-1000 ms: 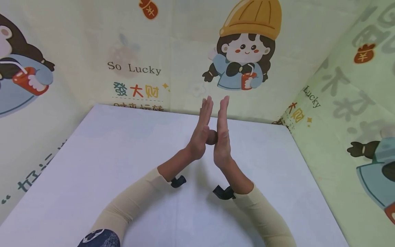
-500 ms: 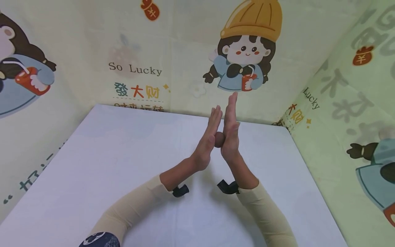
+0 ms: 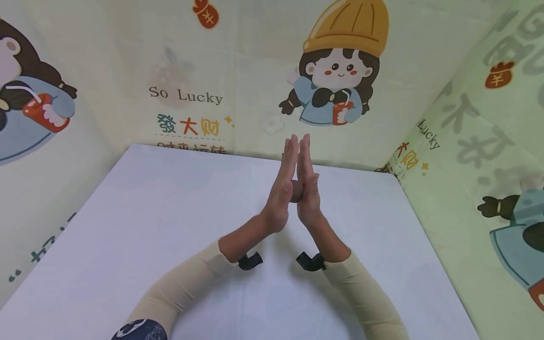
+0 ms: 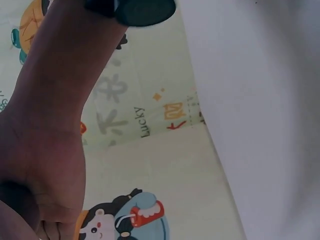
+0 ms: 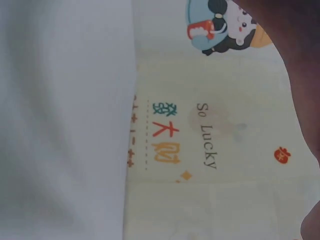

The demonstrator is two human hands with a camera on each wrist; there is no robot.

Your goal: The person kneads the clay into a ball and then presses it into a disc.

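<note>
A small brown ball [image 3: 296, 191] sits between my two palms, above the white table. My left hand [image 3: 278, 198] presses it from the left, fingers straight and pointing up and away. Against its other side lies my right hand [image 3: 309, 196], likewise with straight fingers. The fingertips of both hands are close together, and the palms hide part of the ball. In the left wrist view the ball [image 4: 19, 202] looks dark beside a palm at the lower left. Only blurred parts of a hand show along the right edge of the right wrist view.
A white tabletop [image 3: 191, 198] spreads beneath both arms. Cream printed cloth [image 3: 255, 71] with cartoon figures and lettering stands behind it and on both sides. Dark wrist-worn pieces [image 3: 311, 261] hang under the forearms near the sleeve cuffs.
My hands rub against each other: the right hand slid forward past the left, then came back nearly level. The ball shifted right, then slightly left, staying between the palms.
</note>
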